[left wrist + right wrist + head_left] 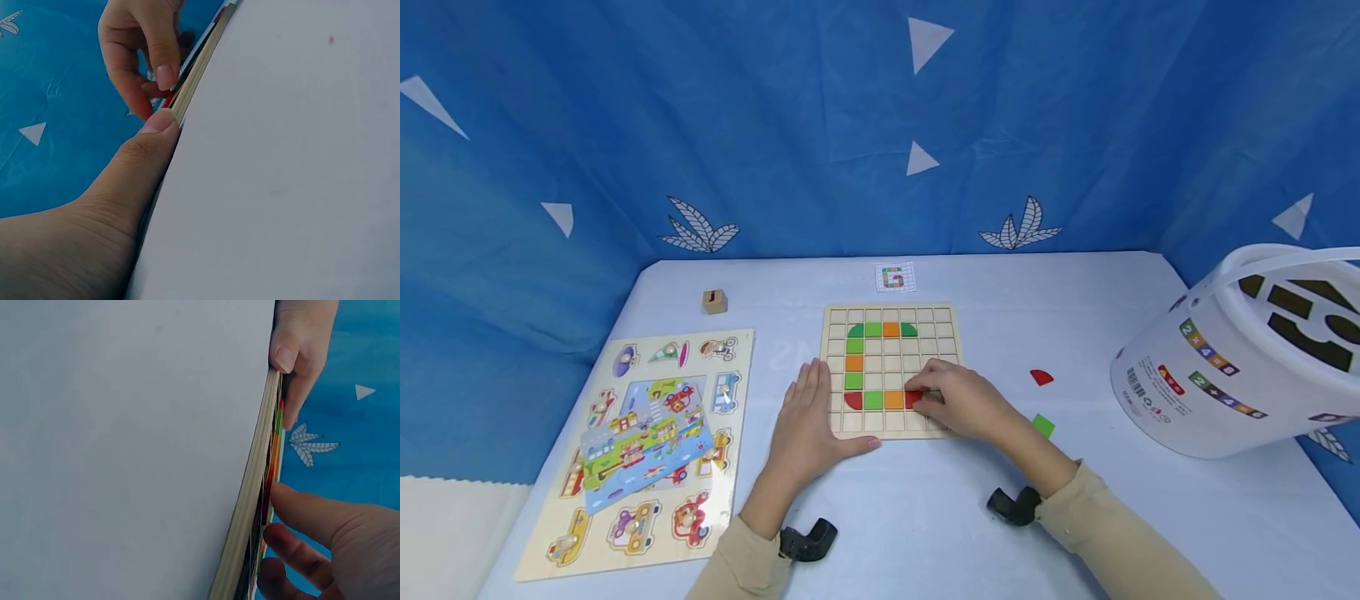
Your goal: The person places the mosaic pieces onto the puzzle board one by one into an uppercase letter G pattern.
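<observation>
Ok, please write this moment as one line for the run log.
left hand: flat on grid board edge | right hand: pinching red tile in bottom row | loose: red piece, green piece

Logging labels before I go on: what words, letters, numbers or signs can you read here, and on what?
"G": coloured letter on the card behind the board.
"2 x 4 = 8": coloured squares on the bucket.
"2 + 4 =": second row on the bucket; its last square is unreadable.
Barcode and small print on the bucket: too small to read.
Dark mark on the cube: blurred.
Vehicle puzzle: pictures only, no readable text.
</observation>
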A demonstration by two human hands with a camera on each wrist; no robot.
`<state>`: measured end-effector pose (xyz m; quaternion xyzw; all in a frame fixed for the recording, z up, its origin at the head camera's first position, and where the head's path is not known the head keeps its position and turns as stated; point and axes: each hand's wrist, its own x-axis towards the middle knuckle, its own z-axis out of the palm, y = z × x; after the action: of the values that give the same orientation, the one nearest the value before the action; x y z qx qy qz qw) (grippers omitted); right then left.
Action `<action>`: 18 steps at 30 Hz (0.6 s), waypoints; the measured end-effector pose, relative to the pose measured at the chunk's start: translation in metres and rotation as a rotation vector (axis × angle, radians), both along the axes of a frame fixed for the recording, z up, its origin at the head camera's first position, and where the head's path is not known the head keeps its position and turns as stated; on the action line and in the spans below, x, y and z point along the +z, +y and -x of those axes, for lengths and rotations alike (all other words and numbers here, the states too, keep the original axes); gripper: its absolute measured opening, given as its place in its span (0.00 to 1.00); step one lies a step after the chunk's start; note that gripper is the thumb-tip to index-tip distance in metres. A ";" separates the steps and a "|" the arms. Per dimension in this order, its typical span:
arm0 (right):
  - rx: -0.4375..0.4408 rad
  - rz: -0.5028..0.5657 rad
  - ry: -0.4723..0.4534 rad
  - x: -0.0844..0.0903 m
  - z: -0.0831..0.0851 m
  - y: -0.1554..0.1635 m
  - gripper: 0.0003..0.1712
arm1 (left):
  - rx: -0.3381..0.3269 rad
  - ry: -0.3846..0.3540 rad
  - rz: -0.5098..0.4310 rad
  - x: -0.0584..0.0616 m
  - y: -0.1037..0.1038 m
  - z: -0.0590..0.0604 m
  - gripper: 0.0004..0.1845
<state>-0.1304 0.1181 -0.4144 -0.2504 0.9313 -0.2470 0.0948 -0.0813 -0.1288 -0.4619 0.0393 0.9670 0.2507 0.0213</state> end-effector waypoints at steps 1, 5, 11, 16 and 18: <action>-0.007 -0.006 -0.005 0.002 0.000 0.002 0.17 | -0.001 0.001 0.000 0.000 0.000 0.000 0.73; -0.054 -0.010 -0.032 0.008 -0.003 0.017 0.20 | 0.001 0.000 -0.003 -0.001 0.000 0.000 0.74; -0.128 -0.028 -0.047 0.011 -0.008 0.059 0.21 | -0.005 0.011 -0.007 -0.002 0.001 0.000 0.74; -0.188 -0.083 -0.043 0.013 -0.017 0.096 0.22 | -0.001 0.011 -0.004 -0.001 0.000 0.000 0.74; -0.208 -0.115 -0.045 0.015 -0.021 0.108 0.23 | 0.000 0.012 -0.007 -0.001 0.000 0.000 0.74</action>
<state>-0.1098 0.2266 -0.3992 -0.1408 0.9625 -0.2071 0.1038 -0.0810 -0.1288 -0.4626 0.0410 0.9662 0.2539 0.0157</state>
